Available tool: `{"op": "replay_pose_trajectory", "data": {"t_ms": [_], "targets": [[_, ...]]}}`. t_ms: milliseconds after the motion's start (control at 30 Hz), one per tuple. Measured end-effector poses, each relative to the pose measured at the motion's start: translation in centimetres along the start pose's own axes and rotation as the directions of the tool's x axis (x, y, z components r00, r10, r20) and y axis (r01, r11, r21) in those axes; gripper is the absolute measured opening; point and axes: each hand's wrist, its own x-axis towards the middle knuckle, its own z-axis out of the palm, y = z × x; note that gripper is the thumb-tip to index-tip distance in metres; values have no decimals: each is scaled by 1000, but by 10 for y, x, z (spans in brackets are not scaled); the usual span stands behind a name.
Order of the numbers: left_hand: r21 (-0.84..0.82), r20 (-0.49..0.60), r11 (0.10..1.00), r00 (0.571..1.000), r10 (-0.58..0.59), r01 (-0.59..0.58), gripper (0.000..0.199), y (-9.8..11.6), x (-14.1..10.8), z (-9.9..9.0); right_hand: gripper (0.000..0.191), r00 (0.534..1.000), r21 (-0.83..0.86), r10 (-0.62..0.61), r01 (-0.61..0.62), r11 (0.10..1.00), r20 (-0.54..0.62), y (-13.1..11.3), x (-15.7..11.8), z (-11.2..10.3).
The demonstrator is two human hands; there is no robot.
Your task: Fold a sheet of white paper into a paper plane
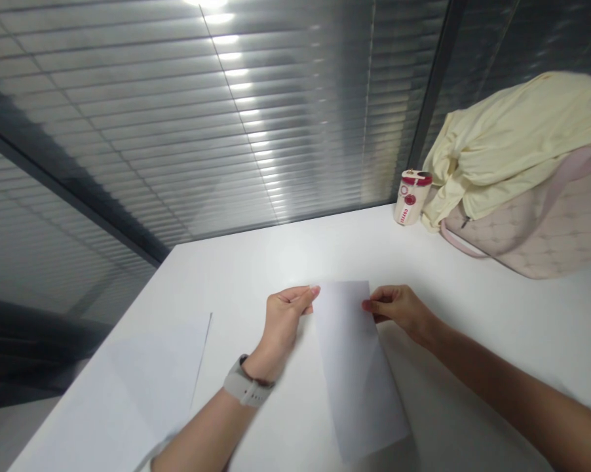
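Note:
A long white sheet of paper (pixel 357 373), seemingly folded lengthwise, is held over the table between both hands. Its far left corner is pinched by the thumb and fingers of my left hand (pixel 286 314), which has a grey watch on the wrist. On the opposite long edge, a little below the far right corner, my right hand (pixel 398 309) grips the paper in the same way. The near end of the sheet slants down toward me. Below it a shadow falls on the white table (pixel 285 262).
More white paper (pixel 152 373) lies at the table's left side. At the back right stands a cream and red coffee cup-shaped item (pixel 412 200), next to a pink quilted bag (pixel 536 226) with a pale yellow cloth (pixel 526 144) over it. Window blinds (pixel 236 131) rise behind the table.

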Motion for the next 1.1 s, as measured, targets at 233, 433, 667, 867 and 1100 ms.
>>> {"op": "replay_pose_trajectory", "data": {"t_ms": [233,433,667,867,1100], "targets": [[-40,57,997,996,-71,73,30,4,-3,2,36,998,-28,-47,46,999,-49,-2,-1,2],[49,334,958,899,-281,282,30,6,-19,6,34,978,-59,-144,137,989,-151,-5,1,-6],[82,323,954,898,-299,288,27,1,-25,11,30,968,50,-146,160,986,-203,-4,0,-11],[76,285,958,915,-286,276,28,1,-27,12,30,967,133,-118,151,980,-227,-3,3,-13],[130,241,964,935,-259,233,31,1,-27,12,29,959,154,-137,178,972,-246,-3,7,-18]]}}
